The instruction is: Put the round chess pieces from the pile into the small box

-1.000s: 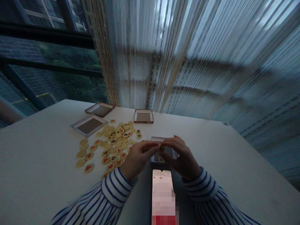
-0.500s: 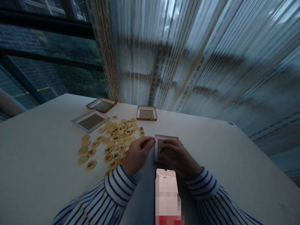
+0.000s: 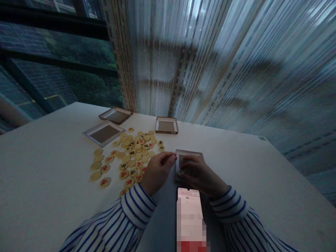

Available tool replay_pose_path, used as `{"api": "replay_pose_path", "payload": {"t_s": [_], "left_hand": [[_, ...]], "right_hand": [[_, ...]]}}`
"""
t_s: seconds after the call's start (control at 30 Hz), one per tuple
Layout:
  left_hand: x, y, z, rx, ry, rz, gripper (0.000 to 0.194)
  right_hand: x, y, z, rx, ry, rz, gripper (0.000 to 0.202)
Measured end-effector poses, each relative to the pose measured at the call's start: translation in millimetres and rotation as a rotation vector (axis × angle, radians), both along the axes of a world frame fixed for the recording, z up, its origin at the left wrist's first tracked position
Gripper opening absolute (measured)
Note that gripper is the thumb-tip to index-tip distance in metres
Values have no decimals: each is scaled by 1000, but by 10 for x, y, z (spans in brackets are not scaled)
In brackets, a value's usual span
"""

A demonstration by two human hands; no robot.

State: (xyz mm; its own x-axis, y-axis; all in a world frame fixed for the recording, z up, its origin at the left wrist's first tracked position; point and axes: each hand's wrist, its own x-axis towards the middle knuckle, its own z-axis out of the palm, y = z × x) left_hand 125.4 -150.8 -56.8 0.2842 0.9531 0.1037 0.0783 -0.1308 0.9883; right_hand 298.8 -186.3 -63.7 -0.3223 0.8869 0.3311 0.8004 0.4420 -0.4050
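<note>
Round wooden pieces point(image 3: 138, 146) with red or black characters lie heaped and scattered on the white table, left of centre. At the left edge of a shallow grey-bottomed tray point(image 3: 189, 152), my left hand point(image 3: 159, 172) is pinched; whatever is between its fingertips is too small to name. Curled over that same tray is my right hand point(image 3: 203, 175), its thumb and fingers round a small round piece point(image 3: 180, 172) near the tray's lower left corner. My right hand hides much of the tray's inside.
A lit phone point(image 3: 189, 210) lies on the table point(image 3: 262, 182) between my forearms. Farther back are a brown-rimmed box point(image 3: 166, 132), another point(image 3: 115, 108) at its left, and a grey-rimmed tray point(image 3: 88, 132). String curtains point(image 3: 183, 63) hang behind the table.
The whole view has shifted slightly, so everything sits a little farther right. My hands keep nearly the same pose at the tray.
</note>
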Motion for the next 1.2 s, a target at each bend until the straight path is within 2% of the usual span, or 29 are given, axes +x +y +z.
{"api": "replay_pose_path", "payload": {"t_s": [0.8, 1.2], "left_hand": [[-6, 18, -30, 18, 1, 6, 26], [-8, 13, 1, 28, 24, -4, 22]], "right_hand": [[-34, 22, 69, -40, -39, 52, 11], [-16, 26, 34, -52, -28, 72, 11]]}}
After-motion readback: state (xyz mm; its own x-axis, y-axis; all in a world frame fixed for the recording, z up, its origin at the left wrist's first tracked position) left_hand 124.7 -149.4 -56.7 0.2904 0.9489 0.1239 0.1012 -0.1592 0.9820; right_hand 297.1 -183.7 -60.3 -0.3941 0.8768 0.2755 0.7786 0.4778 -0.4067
